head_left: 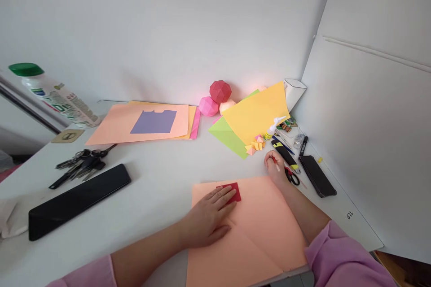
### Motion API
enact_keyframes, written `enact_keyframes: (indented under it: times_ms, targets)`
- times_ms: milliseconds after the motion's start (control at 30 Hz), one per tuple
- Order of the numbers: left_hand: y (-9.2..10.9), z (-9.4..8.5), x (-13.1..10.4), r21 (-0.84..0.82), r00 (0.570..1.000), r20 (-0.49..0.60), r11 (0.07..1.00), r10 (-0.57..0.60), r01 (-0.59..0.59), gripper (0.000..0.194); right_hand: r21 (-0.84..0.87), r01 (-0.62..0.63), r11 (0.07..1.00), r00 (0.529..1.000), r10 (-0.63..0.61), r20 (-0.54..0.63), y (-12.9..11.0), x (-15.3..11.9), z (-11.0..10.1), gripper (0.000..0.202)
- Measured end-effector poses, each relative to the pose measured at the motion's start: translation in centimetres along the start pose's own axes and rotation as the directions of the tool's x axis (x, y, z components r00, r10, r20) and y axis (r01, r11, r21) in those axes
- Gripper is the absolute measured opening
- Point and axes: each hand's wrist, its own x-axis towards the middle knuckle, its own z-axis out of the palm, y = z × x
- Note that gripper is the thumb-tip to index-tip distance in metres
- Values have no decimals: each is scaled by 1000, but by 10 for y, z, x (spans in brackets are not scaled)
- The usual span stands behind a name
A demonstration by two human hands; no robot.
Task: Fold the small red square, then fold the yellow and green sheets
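The left hand (210, 215) lies open and flat, fingers spread a little, over a small red paper piece (237, 192) on a large peach sheet (256, 224). The sheet is smooth, with a faint crease running away from the left hand. The right hand (275, 168) is curled at the sheet's far edge, closed on a slim red item (274, 160) that its fingers mostly hide.

Well beyond the left hand, far to its left, a white plastic bottle (62, 101) with a green cap stands closed; its contents cannot be made out. Just past the right hand is a small glue bottle (268, 133) with a yellow label and a pointed white nozzle, its fill not visible. Small folded paper pieces (256, 145), orange and pink, cluster beside it.

Directly ahead, between the hands, faceted paper balls (220, 92) in red, pink and pale peach touch one another, near yellow and green sheets (257, 112). Ahead of the left hand, a ragged-edged purple paper (153, 122) tops a paper stack (111, 123).

Right of the right hand are black-and-red scissors (292, 176), a cutter (285, 154) and a dark phone (317, 176). Metal keys (85, 163) and a glossy black slab (79, 199) rest on the desk (151, 175) left of the left hand.
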Motion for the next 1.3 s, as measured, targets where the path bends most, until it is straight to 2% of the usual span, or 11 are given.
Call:
enact_keyframes:
  times_ms: [300,567,733,867,1300]
  targets:
    - [1,-2,0,-4,1000,11,1000,-4,4,58,45,-30,999,999,32,-29,10,4,0,5]
    - [1,-2,0,-23,1000,-24,1000,0,0,58,44,-15,999,999,17,-50,-1,1,-1,2]
    - [1,-3,1,-26,1000,-2,1000,-8,8,57,31,13,999,989,-8,-148,-5,0,2,21]
    - [1,-3,1,-14,1000,5,1000,-12,12,56,5,19,1000,985,-17,-173,-6,-2,3,36]
    - [1,-3,0,-12,1000,-3,1000,-6,6,54,-47,-28,999,973,17,-231,-5,-4,-1,39]
